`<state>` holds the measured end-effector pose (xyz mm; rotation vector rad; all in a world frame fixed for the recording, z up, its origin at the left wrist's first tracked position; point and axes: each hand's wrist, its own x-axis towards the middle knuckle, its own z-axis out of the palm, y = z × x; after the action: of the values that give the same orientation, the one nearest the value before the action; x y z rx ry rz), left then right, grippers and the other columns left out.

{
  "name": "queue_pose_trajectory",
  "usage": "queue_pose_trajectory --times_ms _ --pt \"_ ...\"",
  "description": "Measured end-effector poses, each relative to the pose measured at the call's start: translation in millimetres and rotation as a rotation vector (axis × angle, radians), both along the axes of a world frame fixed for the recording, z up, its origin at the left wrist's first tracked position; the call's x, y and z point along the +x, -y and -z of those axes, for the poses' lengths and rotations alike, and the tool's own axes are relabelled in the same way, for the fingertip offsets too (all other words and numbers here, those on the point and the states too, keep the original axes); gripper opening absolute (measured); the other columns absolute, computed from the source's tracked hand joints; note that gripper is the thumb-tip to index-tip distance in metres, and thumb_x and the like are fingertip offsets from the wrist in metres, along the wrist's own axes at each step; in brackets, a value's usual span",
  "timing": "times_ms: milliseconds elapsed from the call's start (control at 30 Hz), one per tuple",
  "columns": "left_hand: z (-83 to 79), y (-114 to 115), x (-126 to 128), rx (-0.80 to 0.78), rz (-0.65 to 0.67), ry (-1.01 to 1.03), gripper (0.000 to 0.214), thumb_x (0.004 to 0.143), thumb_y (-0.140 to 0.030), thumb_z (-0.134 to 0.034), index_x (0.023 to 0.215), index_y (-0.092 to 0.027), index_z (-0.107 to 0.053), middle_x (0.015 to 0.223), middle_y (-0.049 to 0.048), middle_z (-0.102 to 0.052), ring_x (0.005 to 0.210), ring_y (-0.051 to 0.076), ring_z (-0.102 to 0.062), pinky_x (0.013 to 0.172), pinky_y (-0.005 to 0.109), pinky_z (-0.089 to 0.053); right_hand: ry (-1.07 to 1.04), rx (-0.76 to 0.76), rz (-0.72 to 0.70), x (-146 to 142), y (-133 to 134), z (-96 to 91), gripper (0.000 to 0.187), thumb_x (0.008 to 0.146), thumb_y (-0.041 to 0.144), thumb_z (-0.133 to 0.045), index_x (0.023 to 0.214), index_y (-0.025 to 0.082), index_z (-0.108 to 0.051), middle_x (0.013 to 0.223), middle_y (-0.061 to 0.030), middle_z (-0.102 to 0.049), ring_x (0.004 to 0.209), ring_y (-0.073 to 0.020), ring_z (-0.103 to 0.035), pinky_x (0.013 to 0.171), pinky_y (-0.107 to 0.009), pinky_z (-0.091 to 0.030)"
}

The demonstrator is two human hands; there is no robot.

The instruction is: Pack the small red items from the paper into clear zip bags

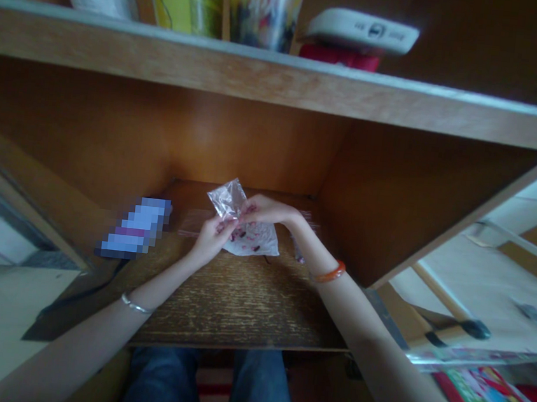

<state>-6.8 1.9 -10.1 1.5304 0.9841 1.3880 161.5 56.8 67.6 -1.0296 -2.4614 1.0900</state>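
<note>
A small clear plastic bag [227, 198] is pinched between my two hands over the desk. My left hand [214, 237] closes on its lower edge, and my right hand [265, 210] grips its right side, with the fingertips of both hands close together. Just beneath them lies a white sheet or bag [264, 242] with small dark red pieces scattered on it. Flat clear plastic packaging [193, 222] rests left of my left hand. Another clear packet [300, 246] sits partly hidden behind my right wrist.
A pixelated device, seemingly a phone [138, 229], stands at the left with a cable below it. Overhead, a shelf [262, 75] carries several containers and a white box-like device [363, 30]. Wooden side walls enclose the worn desktop [233, 306]. A metal-and-wood frame [446, 331] is at right.
</note>
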Motion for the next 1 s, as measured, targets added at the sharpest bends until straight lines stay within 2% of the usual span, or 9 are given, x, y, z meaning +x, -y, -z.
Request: queue_pose_trajectory --times_ms 300,500,667,867,1000 --pt "3.6 -3 -1 0.031 -0.004 -0.036 0.031 0.074 -0.043 -0.065 0.082 -0.013 -0.063 0.059 -0.0007 -0.061 0.051 0.012 -0.053 0.051 0.023 -0.042 0.028 0.009 -0.021 -1 4 -3.2 0.018 0.074 0.028 -0.065 0.071 0.01 -0.067 0.058 0.0027 -0.053 0.054 -0.0064 -0.044 0.053 -0.021 -0.032" --pt "0.5 -2 0 0.012 0.002 -0.03 0.033 0.075 -0.044 -0.064 0.086 -0.013 -0.064 0.07 0.0029 -0.066 0.054 0.012 -0.055 0.052 0.023 -0.043 -0.034 -0.082 -0.03 3 0 -4.4 0.016 0.071 0.026 -0.064 0.072 0.01 -0.065 0.059 0.0022 -0.056 0.053 -0.0074 -0.048 0.053 -0.021 -0.036" --pt "-3.6 0 -1 0.027 -0.007 -0.045 0.028 0.078 -0.043 -0.061 0.075 -0.016 -0.06 0.063 -0.0002 -0.062 0.052 0.011 -0.053 0.05 0.022 -0.042 -0.079 -0.052 -0.013 10 -5 -3.4 0.012 0.074 0.023 -0.061 0.073 0.012 -0.065 0.058 0.0024 -0.057 0.053 -0.0068 -0.049 0.051 -0.02 -0.035" --pt "-5.7 1 0 0.029 0.014 0.011 0.026 0.074 -0.041 -0.064 0.071 -0.016 -0.058 0.063 0.0002 -0.063 0.05 0.011 -0.051 0.048 0.022 -0.041 -0.088 -0.129 -0.083 5 -3 -1.2 0.026 0.077 0.037 -0.064 0.076 0.011 -0.067 0.06 0.0013 -0.06 0.055 -0.007 -0.051 0.055 -0.021 -0.041" --pt "-6.7 2 1 0.025 0.012 0.007 0.025 0.076 -0.041 -0.063 0.074 -0.016 -0.06 0.065 0.0011 -0.064 0.052 0.012 -0.053 0.049 0.022 -0.043 -0.098 -0.114 -0.068 4 -3 1.3 0.026 0.078 0.036 -0.065 0.079 0.01 -0.068 0.059 0.0013 -0.059 0.054 -0.0065 -0.051 0.054 -0.021 -0.039"
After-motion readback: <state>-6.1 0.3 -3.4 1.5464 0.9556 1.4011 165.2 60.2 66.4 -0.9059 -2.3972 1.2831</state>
